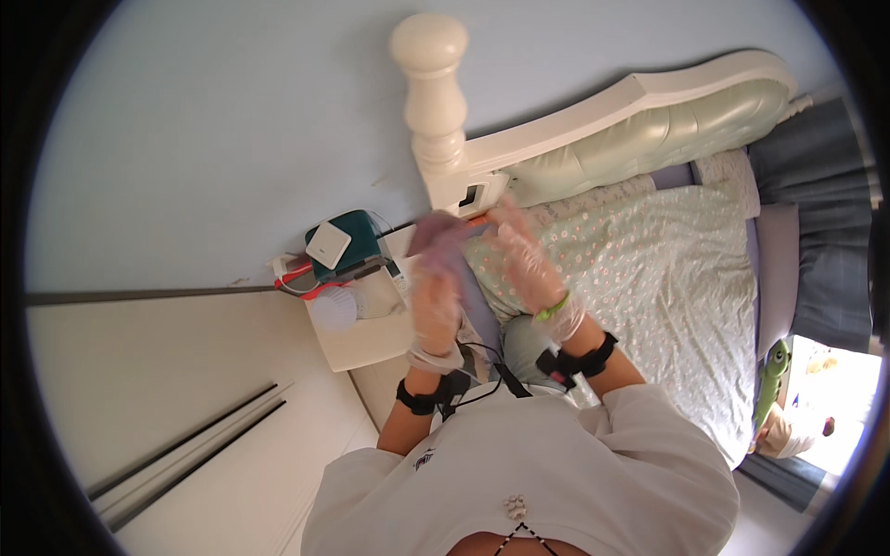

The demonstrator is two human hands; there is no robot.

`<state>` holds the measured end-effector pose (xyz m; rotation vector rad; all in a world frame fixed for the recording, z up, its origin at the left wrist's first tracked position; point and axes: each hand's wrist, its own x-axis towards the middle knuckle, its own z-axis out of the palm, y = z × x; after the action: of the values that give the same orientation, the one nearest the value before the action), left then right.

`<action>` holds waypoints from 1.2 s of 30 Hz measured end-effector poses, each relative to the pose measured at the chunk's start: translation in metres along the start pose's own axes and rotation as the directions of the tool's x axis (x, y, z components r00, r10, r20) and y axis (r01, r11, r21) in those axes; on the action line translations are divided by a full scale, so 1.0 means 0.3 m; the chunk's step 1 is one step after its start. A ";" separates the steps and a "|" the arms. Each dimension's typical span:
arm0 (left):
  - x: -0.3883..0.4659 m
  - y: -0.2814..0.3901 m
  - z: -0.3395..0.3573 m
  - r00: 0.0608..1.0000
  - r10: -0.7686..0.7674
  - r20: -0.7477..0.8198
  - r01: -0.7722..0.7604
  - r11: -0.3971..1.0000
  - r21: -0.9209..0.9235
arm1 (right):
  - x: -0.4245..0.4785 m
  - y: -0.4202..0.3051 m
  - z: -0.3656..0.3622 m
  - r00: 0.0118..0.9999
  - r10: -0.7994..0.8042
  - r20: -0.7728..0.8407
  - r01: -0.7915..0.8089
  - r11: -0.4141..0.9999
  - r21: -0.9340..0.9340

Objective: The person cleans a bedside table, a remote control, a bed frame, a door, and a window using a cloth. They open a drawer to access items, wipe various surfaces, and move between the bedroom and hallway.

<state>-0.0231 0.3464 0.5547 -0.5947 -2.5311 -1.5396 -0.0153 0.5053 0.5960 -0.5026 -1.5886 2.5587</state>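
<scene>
My left hand [437, 313], in a clear plastic glove, grips a crumpled purple cloth [439, 240] above the bedside cabinet. Motion blurs both the cloth and the fingers. To the right of it, my gloved right hand [523, 260] is raised over the near corner of the bed, with a green band at the wrist. Its fingertips come close to the cloth's edge; blur hides whether they pinch it. Below the hands stands the white bedside cabinet [341, 354]. A floral quilt [626, 271] covers the bed beside my right arm.
A turned cream bedpost [434, 104] and padded headboard [626, 142] rise ahead. On the cabinet are a teal box [358, 240], a white square device [328, 244], a ribbed white round object [335, 308] and cables. A white panelled furniture front [208, 389] stands left; dark curtains [813, 229] hang right.
</scene>
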 end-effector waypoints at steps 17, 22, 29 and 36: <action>0.659 0.409 -0.179 0.811 0.584 -0.024 -0.434 0.629 0.645 | 0.631 -0.025 -0.437 0.519 -0.823 0.233 0.174 -0.165 -0.971; 0.788 0.386 -0.154 0.722 0.688 0.068 -0.505 0.458 0.731 | 0.614 0.045 -0.350 0.559 -0.783 0.272 0.212 -0.182 -0.960; 0.840 0.462 -0.138 0.923 0.384 0.008 -0.236 0.552 0.800 | 0.632 0.016 -0.328 0.553 -0.735 0.392 0.260 -0.295 -0.919; 0.770 0.505 -0.140 0.977 0.202 -0.071 -0.100 0.723 0.684 | 0.569 -0.050 -0.332 0.783 -0.520 0.341 0.308 -0.151 -0.939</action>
<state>-0.1798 0.4329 0.7692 -0.5299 -2.5851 -0.4847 -0.1457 0.6391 0.5297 -0.0962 -2.6542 0.4343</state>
